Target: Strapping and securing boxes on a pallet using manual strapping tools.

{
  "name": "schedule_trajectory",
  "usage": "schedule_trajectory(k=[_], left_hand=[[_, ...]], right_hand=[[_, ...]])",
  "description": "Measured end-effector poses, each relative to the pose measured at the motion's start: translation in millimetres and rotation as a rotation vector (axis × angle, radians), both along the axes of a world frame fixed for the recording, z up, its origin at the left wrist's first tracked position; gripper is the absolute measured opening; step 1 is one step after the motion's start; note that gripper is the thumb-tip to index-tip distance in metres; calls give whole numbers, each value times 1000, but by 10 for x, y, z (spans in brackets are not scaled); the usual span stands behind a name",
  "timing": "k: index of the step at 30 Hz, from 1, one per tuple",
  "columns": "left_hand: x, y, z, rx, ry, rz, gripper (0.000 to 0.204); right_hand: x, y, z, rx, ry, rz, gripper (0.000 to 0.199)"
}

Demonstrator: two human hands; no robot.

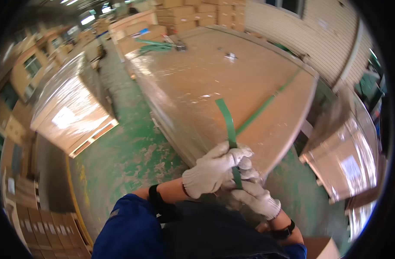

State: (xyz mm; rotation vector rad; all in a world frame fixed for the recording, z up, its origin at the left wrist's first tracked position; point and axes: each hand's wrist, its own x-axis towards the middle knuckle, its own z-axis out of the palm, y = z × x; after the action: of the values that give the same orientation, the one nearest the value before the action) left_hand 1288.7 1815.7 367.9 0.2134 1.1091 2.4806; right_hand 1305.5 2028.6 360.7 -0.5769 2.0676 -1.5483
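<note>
In front of me stands a large flat-topped load [193,82] covered in clear stretch film over brown board. A green strap [266,103] runs across its top toward my hands, and a free strap end [225,114] sticks up above them. My left hand [210,170], in a white knitted glove, is closed around the strap at the load's near corner. Just below and to the right, my right hand [258,198], gloved alike, closes its fingers on the lower part of the strap [237,178]. The gloves partly hide how the strap lies between them.
Loose green strap pieces [154,45] and a dark metal tool [180,46] lie on the load's far left, with a small shiny object [230,56] farther right. Wrapped pallets stand left [72,108] and right [344,159]. Stacked cartons [197,15] fill the back beside a wall [318,39].
</note>
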Motion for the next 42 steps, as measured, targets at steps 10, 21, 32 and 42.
schedule_trajectory(k=[10, 21, 32, 42], left_hand=[[541, -527, -423, -810, -10, 395, 45], [-275, -1862, -618, -1383, -33, 532, 53], [-3361, -4325, -570, -1719, 212, 679, 59], [-5252, -5190, -293, -2070, 441, 631, 63]], right_hand=[[-1037, 989, 94, -248, 7, -483, 27], [-1151, 591, -371, 158, 522, -328, 21], [-601, 163, -289, 611, 692, -709, 37], [-484, 79, -543, 1066, 691, -960, 31]])
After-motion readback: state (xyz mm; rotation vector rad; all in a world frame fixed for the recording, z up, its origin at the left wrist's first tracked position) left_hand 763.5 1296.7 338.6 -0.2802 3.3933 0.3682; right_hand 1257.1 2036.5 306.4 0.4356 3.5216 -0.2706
